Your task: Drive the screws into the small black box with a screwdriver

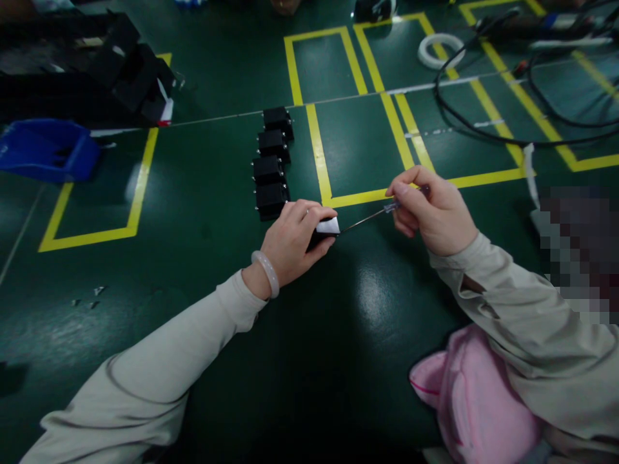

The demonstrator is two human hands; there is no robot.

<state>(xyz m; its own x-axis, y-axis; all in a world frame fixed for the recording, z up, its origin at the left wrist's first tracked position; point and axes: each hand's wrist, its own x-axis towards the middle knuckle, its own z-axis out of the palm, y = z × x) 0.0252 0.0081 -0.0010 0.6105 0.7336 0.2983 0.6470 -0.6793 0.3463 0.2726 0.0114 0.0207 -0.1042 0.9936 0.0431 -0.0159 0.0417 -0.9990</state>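
Note:
My left hand [293, 238], with a pale bangle at the wrist, is wrapped round a small black block [328, 227] with a white top face. Fingers closed, my right hand [425, 209] holds a thin screwdriver [367, 219] by its clear handle. The shaft points left and its tip meets the right end of the block. Just beyond my left hand, several black blocks [271, 169] with small silvery screws on their sides form a row on the green table [309, 361].
A blue bin [53, 151] and stacked black parts [97, 64] lie at the left. Loose screws [99, 290] are at lower left. Black cable [464, 119] and a white tape roll [441, 50] lie upper right. A pink plush item [476, 393] is at lower right.

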